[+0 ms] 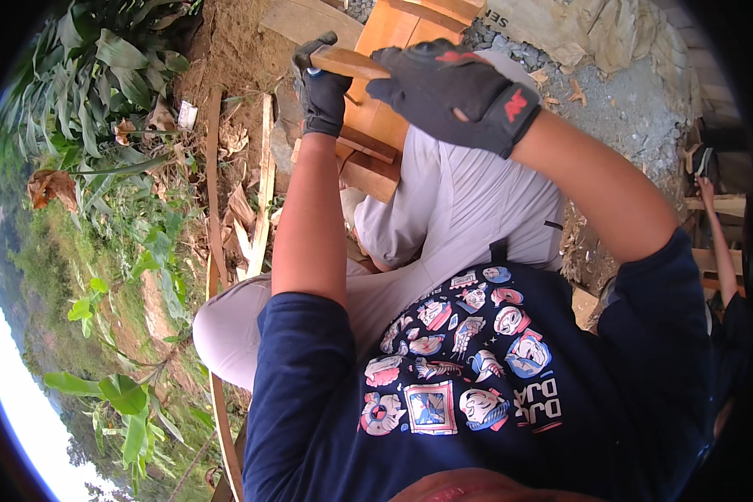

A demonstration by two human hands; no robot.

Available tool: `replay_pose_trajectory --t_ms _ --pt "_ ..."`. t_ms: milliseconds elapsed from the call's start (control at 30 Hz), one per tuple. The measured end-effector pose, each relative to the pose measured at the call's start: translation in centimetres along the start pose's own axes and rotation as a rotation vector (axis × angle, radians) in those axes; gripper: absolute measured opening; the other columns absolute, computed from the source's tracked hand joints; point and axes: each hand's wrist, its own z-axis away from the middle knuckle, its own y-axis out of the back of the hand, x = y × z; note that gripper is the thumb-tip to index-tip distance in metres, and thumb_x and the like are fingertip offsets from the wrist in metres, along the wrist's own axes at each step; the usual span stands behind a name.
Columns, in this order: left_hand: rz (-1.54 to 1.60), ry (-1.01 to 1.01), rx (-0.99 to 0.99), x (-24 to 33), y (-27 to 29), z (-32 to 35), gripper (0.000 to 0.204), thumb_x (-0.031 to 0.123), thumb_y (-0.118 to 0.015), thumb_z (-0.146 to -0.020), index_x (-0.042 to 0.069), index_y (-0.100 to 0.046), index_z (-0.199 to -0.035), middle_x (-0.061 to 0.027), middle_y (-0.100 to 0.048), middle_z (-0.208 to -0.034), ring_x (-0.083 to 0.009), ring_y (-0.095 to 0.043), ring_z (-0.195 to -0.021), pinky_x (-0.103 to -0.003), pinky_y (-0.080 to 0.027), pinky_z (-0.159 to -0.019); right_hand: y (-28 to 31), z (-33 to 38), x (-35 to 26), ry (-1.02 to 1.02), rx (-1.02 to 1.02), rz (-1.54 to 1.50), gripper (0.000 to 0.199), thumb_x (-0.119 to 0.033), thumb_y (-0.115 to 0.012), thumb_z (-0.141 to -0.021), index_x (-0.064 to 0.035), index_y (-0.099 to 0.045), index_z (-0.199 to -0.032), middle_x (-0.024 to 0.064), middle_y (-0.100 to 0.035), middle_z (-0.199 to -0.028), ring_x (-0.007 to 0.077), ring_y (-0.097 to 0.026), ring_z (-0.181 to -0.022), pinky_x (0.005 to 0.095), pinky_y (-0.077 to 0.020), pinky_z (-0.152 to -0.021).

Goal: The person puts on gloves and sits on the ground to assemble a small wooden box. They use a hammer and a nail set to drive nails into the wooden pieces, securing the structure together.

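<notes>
The left hand (pixel 322 84), in a black glove, is gripping one end of a short wooden bar (pixel 349 62), its fingers wrapping over the top. The right hand (pixel 456 92), in a black glove with red marks, is closing over the bar's other end, knuckles facing the camera, so that end is hidden. The bar is pale brown, squared and smooth, lying nearly level between the two hands, just above an orange-brown wooden frame (pixel 393 50).

The frame is standing in front of the knees, with flat planed boards and a lower cross rail (pixel 368 144) showing beside the left wrist. How the bar is meeting the frame is hard to tell, since the gloves are covering the spot. A small blue bit is peeking out under the left fingers; what it is cannot be made out.

Below the hands, light grey trousers (pixel 452 209) are covering the bent legs, and a navy shirt (pixel 477 393) with cartoon prints is filling the lower picture.

Thin planks (pixel 263 192) are lying on bare soil to the left, beside leafy plants (pixel 100 75). Gravel (pixel 619 109) is spreading at upper right. At the right rim, another person's arm (pixel 719 243) is reaching up, mostly cut off in shadow.
</notes>
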Motion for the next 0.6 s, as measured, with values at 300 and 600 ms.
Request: replay_pose_trajectory --t_ms 300,600 --pt "-0.345 0.290 0.200 4.1 -0.2 0.0 0.044 0.047 -0.079 -0.093 0.007 -0.075 -0.075 -0.0035 -0.072 -0.068 -0.0186 -0.069 -0.070 -0.036 -0.053 -0.075 1.8 2.3 1.7 -0.043 0.367 -0.282 0.043 -0.041 -0.063 -0.107 -0.0054 -0.070 -0.129 0.0192 -0.075 -0.105 0.0356 -0.073 -0.099 0.0467 -0.0566 -0.088" --pt "-0.189 0.391 0.349 4.7 1.4 -0.2 0.053 0.041 -0.065 -0.106 0.003 -0.064 -0.069 -0.0085 -0.065 -0.062 -0.0201 -0.062 -0.056 -0.036 -0.054 -0.060 -0.9 4.3 2.3 -0.305 0.309 -0.426 0.045 -0.042 -0.061 -0.108 -0.0024 -0.070 -0.128 0.0195 -0.074 -0.099 0.0377 -0.072 -0.096 0.0462 -0.0563 -0.083"
